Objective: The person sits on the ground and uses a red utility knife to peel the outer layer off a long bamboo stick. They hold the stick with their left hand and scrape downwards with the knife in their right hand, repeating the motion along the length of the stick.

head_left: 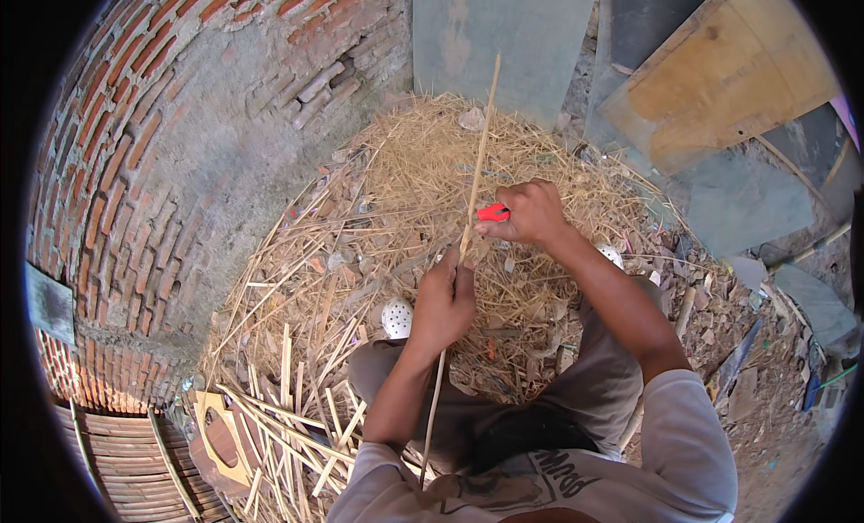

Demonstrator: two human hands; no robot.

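A long, thin strip of pale split wood, probably bamboo (484,127), runs up and slightly right through the middle of the view, its lower end passing beside my left arm. My left hand (444,302) is closed round it near its middle. Just above, my right hand (535,211) grips a small red hand tool (491,213) against the strip's right side. No blade of the tool can be made out. Both hands are above a bed of straw-like shavings (423,167), between my spread knees.
Cut wood strips (297,433) lie piled at lower left, by a board with a cut-out (223,440) and a slatted bamboo surface (135,464). A brick wall (189,154) rises at left. Sheets and a brown panel (720,64) lean at the back. White perforated shoes (397,318) show below me.
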